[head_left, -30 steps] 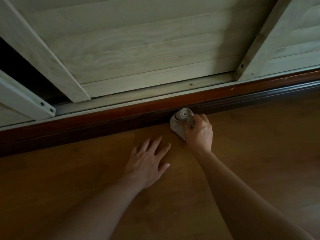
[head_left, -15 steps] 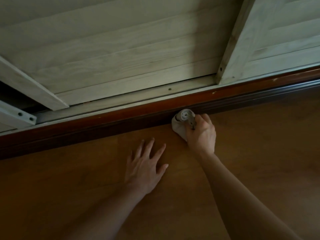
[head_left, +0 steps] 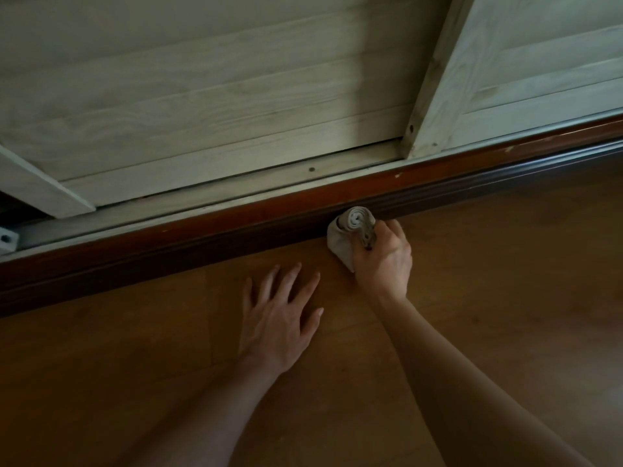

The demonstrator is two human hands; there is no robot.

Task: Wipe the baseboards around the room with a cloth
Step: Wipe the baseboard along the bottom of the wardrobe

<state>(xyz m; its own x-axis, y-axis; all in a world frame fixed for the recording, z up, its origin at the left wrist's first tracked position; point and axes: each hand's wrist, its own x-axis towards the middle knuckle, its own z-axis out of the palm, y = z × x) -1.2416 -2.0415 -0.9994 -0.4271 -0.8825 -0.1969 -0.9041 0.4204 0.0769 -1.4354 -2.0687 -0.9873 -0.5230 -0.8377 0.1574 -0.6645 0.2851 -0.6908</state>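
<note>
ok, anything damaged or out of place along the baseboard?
Only minor: a pale chip on the top edge of the reddish-brown wooden baseboard, above the rolled grey cloth, and a second chip further right. Nothing else stands out.

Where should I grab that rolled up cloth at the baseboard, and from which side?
Probably wrap your fingers around the rolled body of the cloth from the room side, as the right hand does: its far side sits against the baseboard, leaving only the near side free to reach.
</note>
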